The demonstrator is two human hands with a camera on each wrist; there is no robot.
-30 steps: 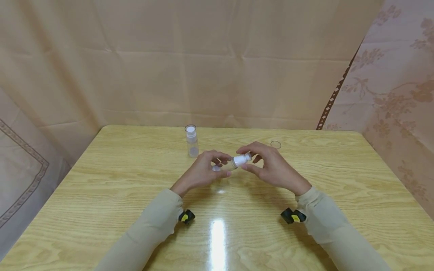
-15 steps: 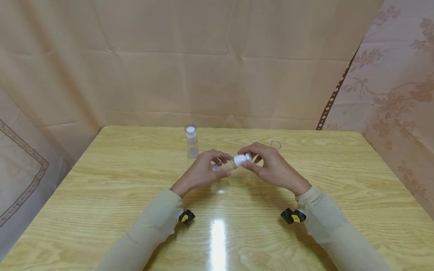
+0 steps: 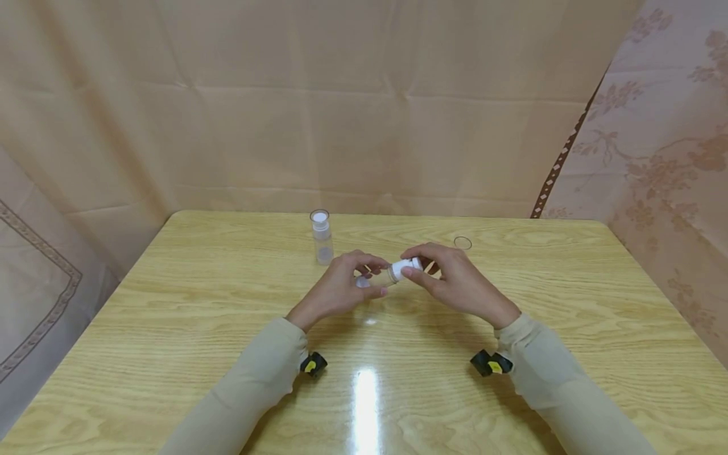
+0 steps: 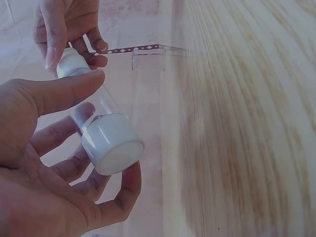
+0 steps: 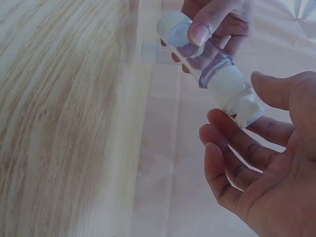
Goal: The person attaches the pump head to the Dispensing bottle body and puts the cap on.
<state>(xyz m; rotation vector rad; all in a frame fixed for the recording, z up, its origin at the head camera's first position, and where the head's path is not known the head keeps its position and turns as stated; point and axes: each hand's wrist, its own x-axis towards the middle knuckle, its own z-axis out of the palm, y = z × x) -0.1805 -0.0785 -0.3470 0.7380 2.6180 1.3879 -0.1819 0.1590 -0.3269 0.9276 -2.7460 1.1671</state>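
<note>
My left hand [image 3: 344, 287] grips a clear pump bottle [image 4: 109, 106] round its body, thumb on one side and fingers curled beneath. The bottle lies tilted above the table, its white base [image 4: 114, 148] to the left and its white pump top [image 5: 232, 94] to the right. At that top is my right hand [image 3: 455, 275], thumb and fingers curled round it; in the right wrist view the thumb tip sits close beside the white collar and fingertips touch the pump end. A second similar pump bottle [image 3: 322, 243] stands upright behind my left hand.
A clear cylindrical cap [image 4: 148, 60], seen as a thin dark ring in the head view, stands on the wooden table [image 3: 188, 303] behind my right hand. A beige curtain [image 3: 352, 114] hangs along the table's back edge.
My right thumb has shifted slightly up and over the white collar, and the right fingers have moved a little round the pump top. The left hand and the standing bottle stay put.
</note>
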